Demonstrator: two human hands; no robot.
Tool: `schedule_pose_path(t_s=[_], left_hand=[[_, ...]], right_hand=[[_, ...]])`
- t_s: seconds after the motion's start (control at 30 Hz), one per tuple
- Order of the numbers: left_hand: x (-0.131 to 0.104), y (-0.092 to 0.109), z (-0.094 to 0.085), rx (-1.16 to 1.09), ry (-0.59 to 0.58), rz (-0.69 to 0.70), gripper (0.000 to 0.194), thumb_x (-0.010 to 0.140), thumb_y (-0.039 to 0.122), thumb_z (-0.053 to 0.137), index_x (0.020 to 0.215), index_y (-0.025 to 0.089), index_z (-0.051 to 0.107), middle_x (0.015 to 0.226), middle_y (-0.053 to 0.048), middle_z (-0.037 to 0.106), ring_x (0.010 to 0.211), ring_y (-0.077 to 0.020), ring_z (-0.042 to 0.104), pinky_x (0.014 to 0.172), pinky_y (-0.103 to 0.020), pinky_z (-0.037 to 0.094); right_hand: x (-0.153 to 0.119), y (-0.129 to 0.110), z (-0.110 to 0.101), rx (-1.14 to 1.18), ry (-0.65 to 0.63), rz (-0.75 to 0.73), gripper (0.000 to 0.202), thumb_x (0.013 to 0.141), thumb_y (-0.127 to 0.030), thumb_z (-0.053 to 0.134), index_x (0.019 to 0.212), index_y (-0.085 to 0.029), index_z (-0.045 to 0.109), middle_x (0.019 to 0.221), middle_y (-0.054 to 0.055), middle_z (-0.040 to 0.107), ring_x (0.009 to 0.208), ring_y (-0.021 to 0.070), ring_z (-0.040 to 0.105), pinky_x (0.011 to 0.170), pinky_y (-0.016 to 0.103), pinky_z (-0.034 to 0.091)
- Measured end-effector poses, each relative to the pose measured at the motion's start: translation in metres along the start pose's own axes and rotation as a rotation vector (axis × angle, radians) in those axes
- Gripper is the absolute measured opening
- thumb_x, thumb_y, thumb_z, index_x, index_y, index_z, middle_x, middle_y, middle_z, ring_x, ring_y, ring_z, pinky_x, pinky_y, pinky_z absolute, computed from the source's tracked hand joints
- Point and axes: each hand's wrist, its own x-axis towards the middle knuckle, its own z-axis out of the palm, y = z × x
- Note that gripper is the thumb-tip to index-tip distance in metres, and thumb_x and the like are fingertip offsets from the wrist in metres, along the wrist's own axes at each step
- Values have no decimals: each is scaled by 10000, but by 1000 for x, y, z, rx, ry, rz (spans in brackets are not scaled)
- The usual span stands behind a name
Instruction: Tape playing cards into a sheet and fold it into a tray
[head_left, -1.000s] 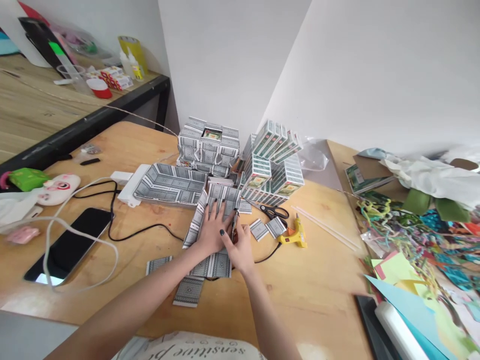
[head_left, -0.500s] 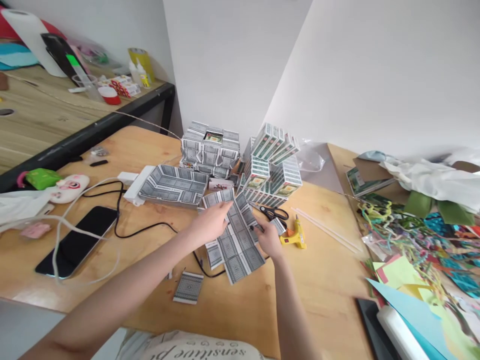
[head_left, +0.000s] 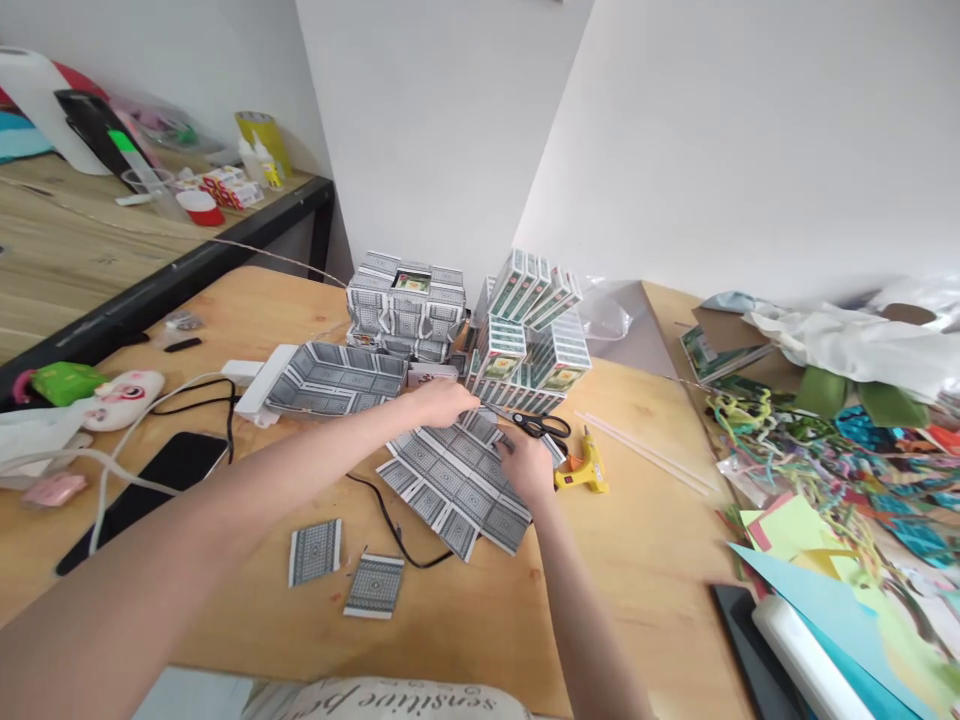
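Over the desk (head_left: pixel 465 640), your right grip (head_left: pixel 527 465) pinched the card sheet (head_left: pixel 463 472); your left grip's (head_left: pixel 446 402) closure couldn't be told; uneven pulling risked splitting the sheet's joints.

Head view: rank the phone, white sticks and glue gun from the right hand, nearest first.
1. Glue gun: just right of the right hand.
2. White sticks: right, beyond the glue gun.
3. Phone: far left.
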Motion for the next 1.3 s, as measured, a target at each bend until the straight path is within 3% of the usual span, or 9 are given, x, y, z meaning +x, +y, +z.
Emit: schedule_pose_path(t_s=[0.1, 0.23, 0.5, 0.63, 0.77, 0.9, 1.13, 1.3], left_hand=[[3, -4, -1, 51, -68, 36, 309, 671, 135, 539, 959, 206, 628, 865, -91, 665, 814, -255, 616, 711, -360, 458], [-2, 2, 4, 52, -56, -14, 255, 709, 100, 498, 918, 153, 634, 848, -129, 664, 828, -257, 618, 757, -374, 452], [-21, 16, 20, 105, 82, 41, 243, 795, 94, 392, 890, 120, 615, 865, -147, 653, 832, -232, 610, 734, -351, 455], [-19, 4, 14, -30, 53, -64, 212, 755, 173, 494, 927, 181, 616, 914, -88, 657, 873, -228, 601, 730, -318, 443], [-13, -8, 5, -262, -12, -174, 184, 676, 204, 564, 846, 200, 635, 833, -31, 668, 806, -204, 610, 661, -259, 429], [-14, -5, 8, -312, 14, -173, 171, 691, 169, 516, 803, 204, 641, 825, -6, 669, 763, -171, 612, 624, -228, 420], [-29, 2, 22, -501, 15, -123, 299, 618, 117, 583, 902, 195, 636, 935, -1, 663, 870, -178, 601, 725, -233, 431], [-35, 8, 36, -469, 206, -311, 94, 657, 195, 611, 749, 178, 616, 831, -27, 637, 830, -216, 579, 707, -290, 415]], right_hand=[[2, 2, 7, -22, 31, 51, 338, 816, -323, 517, 1150, -282, 555, 985, 27, 678, 909, 188, 616, 761, 259, 424], [2, -2, 17, -70, 60, 75, 281, 829, -329, 495, 1086, -242, 565, 927, 36, 670, 856, 186, 613, 703, 254, 407], [-15, -13, 38, -156, 191, -58, 205, 837, -136, 387, 853, -155, 590, 862, 112, 634, 868, 218, 562, 738, 293, 386], [-7, 1, 30, 191, 200, -64, 186, 791, -155, 446, 915, -166, 584, 909, 75, 651, 894, 191, 580, 786, 282, 414], [3, 17, 23, 607, 213, 7, 315, 710, -154, 489, 1017, -156, 556, 995, 58, 661, 919, 161, 605, 804, 262, 443], [3, 17, 32, 690, 176, 72, 303, 687, -174, 494, 968, -161, 605, 955, 48, 681, 886, 179, 619, 798, 287, 459], [-3, 8, 50, 831, 270, 110, 268, 662, -185, 532, 910, -177, 634, 903, 40, 690, 865, 190, 625, 816, 298, 453], [3, 7, 47, 869, 294, 62, 236, 641, -192, 562, 857, -198, 655, 859, 33, 695, 844, 214, 624, 814, 331, 447]])
